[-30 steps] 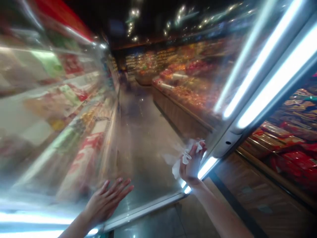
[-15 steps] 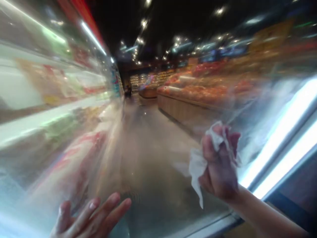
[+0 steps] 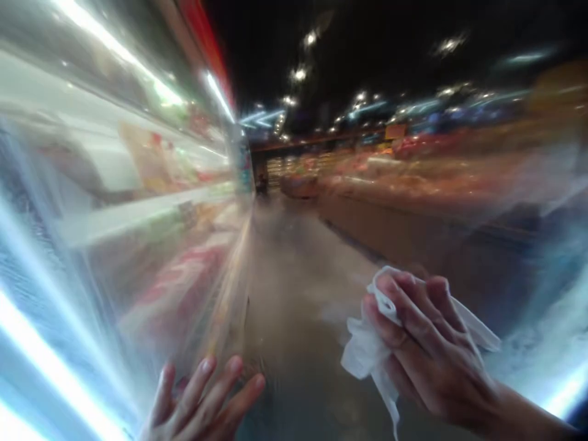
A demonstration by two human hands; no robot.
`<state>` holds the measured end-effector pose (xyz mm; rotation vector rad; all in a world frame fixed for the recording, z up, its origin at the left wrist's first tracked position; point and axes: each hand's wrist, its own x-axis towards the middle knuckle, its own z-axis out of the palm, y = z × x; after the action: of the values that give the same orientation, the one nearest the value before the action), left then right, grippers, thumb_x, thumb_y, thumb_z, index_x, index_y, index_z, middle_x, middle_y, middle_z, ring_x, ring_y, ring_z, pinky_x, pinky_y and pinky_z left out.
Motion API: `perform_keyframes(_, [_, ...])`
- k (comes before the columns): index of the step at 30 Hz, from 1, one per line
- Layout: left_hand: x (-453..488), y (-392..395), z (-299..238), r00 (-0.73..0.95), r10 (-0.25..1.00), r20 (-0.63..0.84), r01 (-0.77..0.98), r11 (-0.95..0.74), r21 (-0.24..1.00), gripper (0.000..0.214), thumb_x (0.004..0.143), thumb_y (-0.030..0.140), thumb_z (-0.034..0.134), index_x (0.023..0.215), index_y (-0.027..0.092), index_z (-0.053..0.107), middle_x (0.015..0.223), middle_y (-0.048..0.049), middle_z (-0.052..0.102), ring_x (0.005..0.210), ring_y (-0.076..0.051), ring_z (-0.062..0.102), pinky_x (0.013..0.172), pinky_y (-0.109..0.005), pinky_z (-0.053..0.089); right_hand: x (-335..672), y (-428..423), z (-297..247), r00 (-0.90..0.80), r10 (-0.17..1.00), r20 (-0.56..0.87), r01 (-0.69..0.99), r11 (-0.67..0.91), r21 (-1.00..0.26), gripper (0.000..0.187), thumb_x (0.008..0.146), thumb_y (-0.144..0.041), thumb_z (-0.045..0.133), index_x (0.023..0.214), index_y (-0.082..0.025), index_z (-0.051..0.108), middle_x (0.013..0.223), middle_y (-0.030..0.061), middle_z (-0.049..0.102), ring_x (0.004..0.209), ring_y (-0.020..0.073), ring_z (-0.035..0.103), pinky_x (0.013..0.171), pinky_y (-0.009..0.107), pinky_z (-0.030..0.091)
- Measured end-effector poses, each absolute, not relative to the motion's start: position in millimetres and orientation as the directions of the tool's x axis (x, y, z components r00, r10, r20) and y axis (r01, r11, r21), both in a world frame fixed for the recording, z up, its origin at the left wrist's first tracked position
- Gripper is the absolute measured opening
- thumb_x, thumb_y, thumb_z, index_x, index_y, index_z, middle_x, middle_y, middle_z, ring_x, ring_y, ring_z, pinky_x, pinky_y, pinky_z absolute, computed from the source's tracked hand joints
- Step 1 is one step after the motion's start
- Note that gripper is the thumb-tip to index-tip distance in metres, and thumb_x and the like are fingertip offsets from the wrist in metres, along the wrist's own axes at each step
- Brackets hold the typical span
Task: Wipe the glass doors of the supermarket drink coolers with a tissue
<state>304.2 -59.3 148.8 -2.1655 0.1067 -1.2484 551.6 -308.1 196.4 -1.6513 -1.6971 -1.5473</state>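
A glass door of a chilled display case fills the view, fogged and reflecting lights. My right hand presses a crumpled white tissue against the glass at lower right, fingers wrapped over it. My left hand lies flat on the glass at the bottom, fingers stretched out and apart, holding nothing.
Lit shelves of packaged goods run along the left behind the glass. A shop aisle leads away in the middle, with produce stands on the right. Bright light strips cross the lower left. Much of the view is smeared by motion.
The view has swung left and up. My right hand with the tissue has moved from the door's lit right edge toward the middle of the glass. My left hand stays flat on it.
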Motion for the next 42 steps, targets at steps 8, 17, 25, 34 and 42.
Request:
perform_keyframes(8, [307, -31, 106, 0.605, -0.328, 0.726, 0.151, -0.847, -0.509, 0.070, 0.093, 0.037, 0.062, 0.158, 0.036, 0.035, 0.170, 0.0070, 0.021, 0.161, -0.021, 0.013, 0.134, -0.049, 0.002, 538, -255, 128, -0.572, 0.629, 0.526, 0.741, 0.120, 0.661, 0.046, 0.100, -0.010, 0.038, 0.136, -0.017, 0.065, 0.163, -0.0032, 0.042, 0.156, 0.0157, 0.030, 0.134, 0.034, 0.011])
perform_keyframes(17, [338, -15, 158, 0.471, -0.091, 0.877, 0.321, -0.909, -0.266, 0.074, 0.096, 0.023, 0.059, 0.162, 0.027, 0.026, 0.172, -0.0079, 0.017, 0.160, -0.032, 0.010, 0.130, -0.059, 0.016, 543, -176, 218, -0.438, 0.610, 0.661, 0.825, -0.021, 0.565, 0.054, 0.100, -0.012, 0.045, 0.154, -0.011, 0.043, 0.167, 0.0112, 0.034, 0.160, 0.0218, 0.017, 0.132, 0.048, 0.022])
perform_keyframes(25, [322, -25, 136, 0.551, -0.022, 0.834, 0.283, -0.935, -0.212, 0.075, 0.098, 0.022, 0.053, 0.164, 0.028, 0.017, 0.172, -0.0085, 0.018, 0.160, -0.033, 0.009, 0.127, -0.062, 0.024, 575, -181, 200, -0.550, 0.676, 0.490, 0.782, 0.210, 0.587, 0.058, 0.097, -0.005, 0.038, 0.153, -0.018, 0.045, 0.158, 0.0036, 0.050, 0.153, 0.0099, 0.033, 0.130, 0.034, 0.027])
perform_keyframes(34, [338, -26, 137, 0.481, 0.013, 0.877, 0.274, -0.952, -0.136, 0.076, 0.098, 0.022, 0.053, 0.164, 0.027, 0.016, 0.172, -0.0092, 0.018, 0.160, -0.032, 0.008, 0.128, -0.061, 0.022, 571, -168, 187, -0.556, 0.721, 0.413, 0.760, 0.239, 0.604, 0.042, 0.099, -0.014, 0.048, 0.136, -0.027, 0.063, 0.157, -0.0014, 0.052, 0.147, 0.0040, 0.042, 0.123, 0.022, 0.034])
perform_keyframes(42, [365, -17, 151, 0.513, -0.065, 0.856, 0.235, -0.949, -0.212, 0.077, 0.097, 0.030, 0.057, 0.163, 0.036, 0.017, 0.172, -0.0044, 0.016, 0.161, -0.030, 0.005, 0.130, -0.062, 0.003, 647, -240, 213, -0.246, 0.614, 0.750, 0.901, -0.141, 0.410, 0.060, 0.101, -0.014, 0.041, 0.160, -0.015, 0.033, 0.167, 0.0156, 0.031, 0.158, 0.0254, 0.026, 0.130, 0.060, 0.017])
